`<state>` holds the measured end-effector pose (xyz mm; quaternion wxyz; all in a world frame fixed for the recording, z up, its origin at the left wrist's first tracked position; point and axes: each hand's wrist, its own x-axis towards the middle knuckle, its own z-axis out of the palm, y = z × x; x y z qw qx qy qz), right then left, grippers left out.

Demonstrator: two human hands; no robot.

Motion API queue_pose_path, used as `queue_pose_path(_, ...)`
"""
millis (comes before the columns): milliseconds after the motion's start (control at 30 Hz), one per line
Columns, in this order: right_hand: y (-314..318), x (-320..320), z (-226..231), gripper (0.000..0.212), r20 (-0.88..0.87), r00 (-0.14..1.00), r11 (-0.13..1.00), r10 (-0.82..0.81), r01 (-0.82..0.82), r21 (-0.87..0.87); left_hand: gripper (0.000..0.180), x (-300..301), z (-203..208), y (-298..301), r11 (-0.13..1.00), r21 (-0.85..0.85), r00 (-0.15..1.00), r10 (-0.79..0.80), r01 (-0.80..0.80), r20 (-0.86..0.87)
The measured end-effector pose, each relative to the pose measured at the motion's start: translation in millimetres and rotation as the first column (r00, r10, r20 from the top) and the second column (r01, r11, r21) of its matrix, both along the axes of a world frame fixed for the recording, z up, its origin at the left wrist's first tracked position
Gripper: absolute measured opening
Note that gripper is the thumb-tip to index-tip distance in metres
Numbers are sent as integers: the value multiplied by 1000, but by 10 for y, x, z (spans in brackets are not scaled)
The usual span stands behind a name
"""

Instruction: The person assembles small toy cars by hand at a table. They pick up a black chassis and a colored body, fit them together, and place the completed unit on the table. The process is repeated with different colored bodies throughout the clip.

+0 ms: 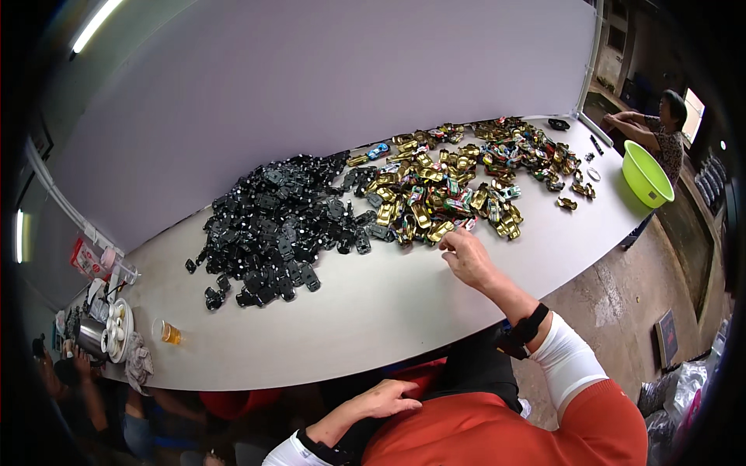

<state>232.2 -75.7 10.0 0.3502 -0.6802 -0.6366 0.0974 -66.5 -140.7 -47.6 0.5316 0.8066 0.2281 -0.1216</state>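
My right hand (468,258) is over the table at the near edge of a pile of small gold and coloured toy car bodies (420,213). Its fingers are curled in, right beside a gold toy car body (440,231); what they hold, if anything, does not show. Lower down, in front of the table edge, my left hand (382,398) lies near my lap with its fingers stretched out and nothing in it. Left of the car bodies is a big heap of black toy car chassis (268,225), and the two piles meet in the middle.
A plastic cup of amber drink (169,334) stands at the left, near a tray of white cups (118,330) and a cloth (138,363). At the far right are a lime green basin (646,175) and another person (667,132). A panel borders the table's back. More people sit lower left.
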Motion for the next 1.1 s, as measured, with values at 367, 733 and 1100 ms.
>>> queue_pose_path(367,318,-77,-18,6,331,944,992,14,-56,117,28,-650,436,1363,435,199,478,789,-878,386)
queue_pose_path(733,210,-539,144,14,-554,813,765,180,-470,-440,43,-140,349,1858,123,640,478,772,-759,419)
queue_pose_path(1100,244,-606,-60,20,-51,955,943,292,-297,-151,41,-449,288,1113,366,-920,349,888,-140,300)
